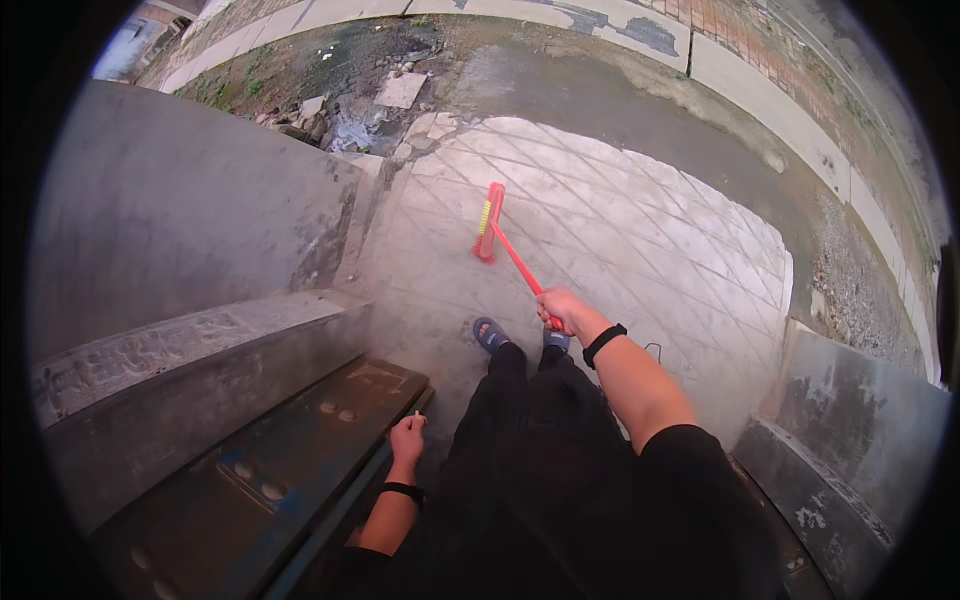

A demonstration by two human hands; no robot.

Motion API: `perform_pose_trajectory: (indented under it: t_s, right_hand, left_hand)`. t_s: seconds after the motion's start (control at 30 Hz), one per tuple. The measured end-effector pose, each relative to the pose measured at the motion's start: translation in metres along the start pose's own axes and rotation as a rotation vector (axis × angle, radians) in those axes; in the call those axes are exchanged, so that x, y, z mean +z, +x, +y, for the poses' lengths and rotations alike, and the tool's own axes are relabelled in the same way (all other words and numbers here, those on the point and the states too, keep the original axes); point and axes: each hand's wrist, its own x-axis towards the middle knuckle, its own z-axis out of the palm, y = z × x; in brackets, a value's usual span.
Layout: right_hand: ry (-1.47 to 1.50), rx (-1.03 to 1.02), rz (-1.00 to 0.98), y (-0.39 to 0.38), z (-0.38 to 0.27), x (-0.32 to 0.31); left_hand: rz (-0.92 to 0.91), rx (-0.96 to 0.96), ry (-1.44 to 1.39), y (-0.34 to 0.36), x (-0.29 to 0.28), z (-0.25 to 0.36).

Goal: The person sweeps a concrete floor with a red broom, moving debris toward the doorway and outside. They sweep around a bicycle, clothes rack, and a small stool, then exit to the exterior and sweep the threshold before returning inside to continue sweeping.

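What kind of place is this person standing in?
Probably an outdoor doorway of a building: there's a grooved concrete slab underfoot, what looks like a brown door on the left, and dark, muddy-looking ground just beyond.

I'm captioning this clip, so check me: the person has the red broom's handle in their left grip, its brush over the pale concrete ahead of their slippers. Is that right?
No: the head view shows the red broom held by its handle in the right grip, not the left grip. Its brush is over the pale concrete ahead of the slippers.
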Motion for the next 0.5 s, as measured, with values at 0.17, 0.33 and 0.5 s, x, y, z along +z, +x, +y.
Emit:
perform_pose_trajectory:
  t_s: [0.17,0.33,0.5]
  right_hand:
    - [-0.007,-0.166,0.021,0.005,-0.002,0.033]
    - [-0.074,-0.2,0.189,-0.047,0.015,0.017]
    - [-0.329,-0.083,0.429,-0.077,0.04,0.011]
  left_hand:
    - [-0.008,-0.024,-0.034,-0.009,-0.013,-0.031]
    - [-0.023,-0.064,-0.043,0.015,-0.023,-0.05]
    - [-0.032,-0.088,-0.094,0.031,-0.037,-0.061]
